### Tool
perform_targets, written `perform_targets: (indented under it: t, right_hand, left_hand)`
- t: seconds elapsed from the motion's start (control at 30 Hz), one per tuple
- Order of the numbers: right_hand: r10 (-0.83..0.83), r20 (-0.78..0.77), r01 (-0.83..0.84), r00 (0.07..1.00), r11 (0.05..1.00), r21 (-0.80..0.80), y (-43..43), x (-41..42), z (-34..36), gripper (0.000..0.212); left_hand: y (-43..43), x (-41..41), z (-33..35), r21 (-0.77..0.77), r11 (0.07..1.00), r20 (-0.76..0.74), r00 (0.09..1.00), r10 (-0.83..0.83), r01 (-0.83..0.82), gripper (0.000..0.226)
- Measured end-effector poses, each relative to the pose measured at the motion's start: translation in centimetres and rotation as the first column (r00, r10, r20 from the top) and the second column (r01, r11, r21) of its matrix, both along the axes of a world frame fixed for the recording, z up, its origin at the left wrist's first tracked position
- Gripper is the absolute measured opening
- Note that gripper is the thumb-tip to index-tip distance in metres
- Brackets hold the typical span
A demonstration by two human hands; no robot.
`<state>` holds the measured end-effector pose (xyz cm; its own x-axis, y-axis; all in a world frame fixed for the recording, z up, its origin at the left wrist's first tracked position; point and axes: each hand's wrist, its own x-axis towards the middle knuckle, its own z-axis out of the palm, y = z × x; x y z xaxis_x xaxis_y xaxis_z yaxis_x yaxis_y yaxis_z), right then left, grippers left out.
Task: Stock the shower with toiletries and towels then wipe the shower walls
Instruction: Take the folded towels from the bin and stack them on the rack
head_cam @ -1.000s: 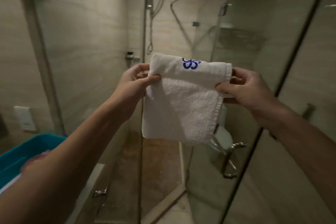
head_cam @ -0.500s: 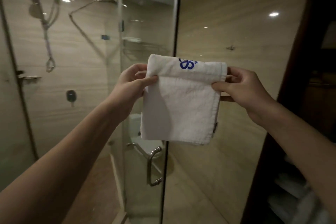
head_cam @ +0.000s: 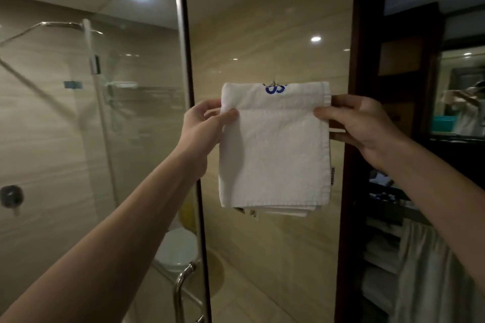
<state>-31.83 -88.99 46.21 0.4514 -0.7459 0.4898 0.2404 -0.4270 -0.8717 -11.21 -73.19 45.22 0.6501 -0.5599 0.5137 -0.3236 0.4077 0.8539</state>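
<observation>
Towel [head_cam: 274, 144] held folded, just below wall hook [head_cam: 274, 84]. L hand [head_cam: 200, 134] & R hand [head_cam: 359, 123] fingers pinched on top corners. Keep fold level, lift top edge over hook w/o bunching.

- The blue emblem [head_cam: 275, 88] on the folded towel [head_cam: 274, 149] is cut by the towel's top fold; only its lower half shows.
- A small metal fitting [head_cam: 274, 83] on the wall peeks over the towel's top edge; its shape cannot be told.
- The fingers of the left hand [head_cam: 203, 128] and the right hand [head_cam: 359, 123] go behind the towel, out of sight.
- The small tag [head_cam: 332, 175] at the towel's right edge is too small to read.
- The shower arm [head_cam: 39, 27] is blurred through the glass and cut off at the left edge.
- The mirror reflection [head_cam: 462, 102] at far right is dim and cropped.
</observation>
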Motion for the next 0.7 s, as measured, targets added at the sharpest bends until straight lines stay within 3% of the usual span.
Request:
perform_targets:
  t: [0.3, 0.5, 0.7]
  right_hand:
    - [-0.088, 0.051, 0.089, 0.995, 0.996, -0.005, -11.1, 1.6, 0.5, 0.024]
    - [-0.111, 0.102, 0.108, 0.988, 0.993, 0.04, -22.7, 3.3, -0.4, 0.047]
    - [-0.083, 0.037, 0.082, 0.996, 0.996, 0.044, -34.4, 4.4, -0.1, 0.038]
  left_hand:
    - [-12.6, 1.6, 1.5, 0.001, 1.0, 0.021, 1.0, -0.018, 0.018, 0.023]
    - [-24.6, 2.4, 1.6, -0.034, 0.999, -0.032, 0.999, -0.003, 0.002, 0.027]
    - [-34.9, 3.2, 1.7, 0.013, 1.0, 0.017, 1.0, 0.022, -0.023, 0.023]
